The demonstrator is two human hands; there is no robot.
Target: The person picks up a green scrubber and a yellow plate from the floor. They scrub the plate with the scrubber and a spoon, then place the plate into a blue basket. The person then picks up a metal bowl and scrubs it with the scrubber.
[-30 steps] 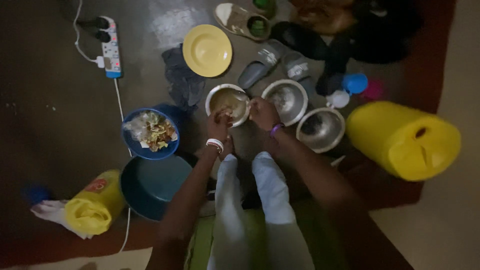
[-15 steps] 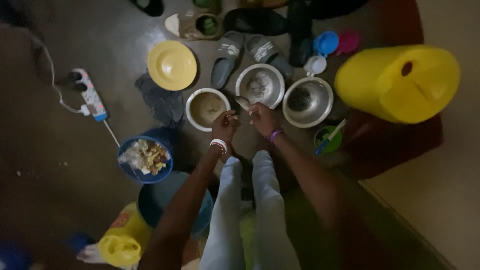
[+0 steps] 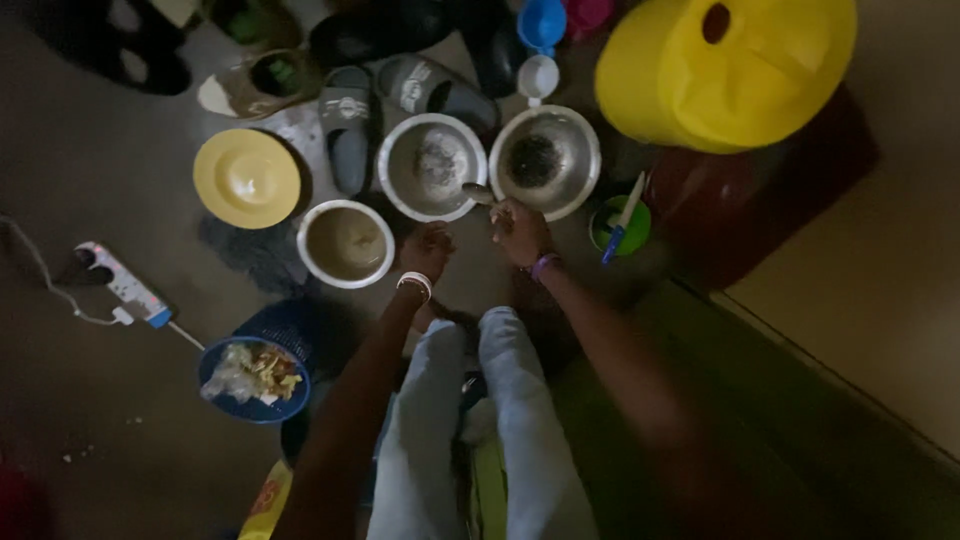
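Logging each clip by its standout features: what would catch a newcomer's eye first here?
The big yellow jerrycan at top right stands out most in the dim room. Next come the two metal bowls side by side on the floor, with the right hand holding a spoon between them. A yellow plate sits to the left.

A dim home floor: metal bowls (image 3: 432, 165), a yellow plate (image 3: 246, 178), sandals (image 3: 345, 125) and a power strip (image 3: 122, 284).

You're looking at two shiny metal bowls (image 3: 432, 165), a glossy yellow plastic jerrycan (image 3: 760, 70), and a matt plastic plate (image 3: 246, 178).
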